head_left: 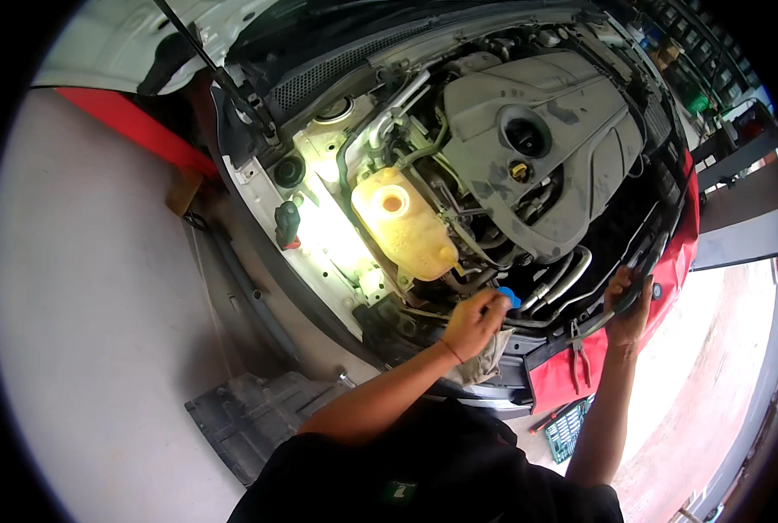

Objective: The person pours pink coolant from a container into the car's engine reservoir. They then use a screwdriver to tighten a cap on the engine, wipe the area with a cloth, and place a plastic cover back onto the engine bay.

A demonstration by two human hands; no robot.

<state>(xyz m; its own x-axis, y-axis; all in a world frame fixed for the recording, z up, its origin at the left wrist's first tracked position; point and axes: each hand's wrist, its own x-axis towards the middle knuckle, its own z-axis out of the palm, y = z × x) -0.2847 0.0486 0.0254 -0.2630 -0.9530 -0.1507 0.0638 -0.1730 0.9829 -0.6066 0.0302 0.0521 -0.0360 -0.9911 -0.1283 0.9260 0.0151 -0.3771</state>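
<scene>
My left hand (476,327) is closed, its fingers at the edge of a blue cap (509,297) near the front of the engine bay. To its upper left sits a yellowed plastic coolant tank (411,231), brightly lit, with its round filler neck uncapped. My right hand (629,318) is wrapped round a dark, elongated object (637,286) over the front edge of the car; its exact kind is unclear. Beside that hand, a pair of pliers (579,357) lies on the red fender cover (554,379). A greyish rag (487,359) lies under my left wrist.
A grey engine cover (537,113) with a yellow oil cap (520,171) fills the upper middle. A small work light (287,225) stands on the left fender rail. Below are a dark plastic panel (254,418) and a green tool case (566,431) on the floor.
</scene>
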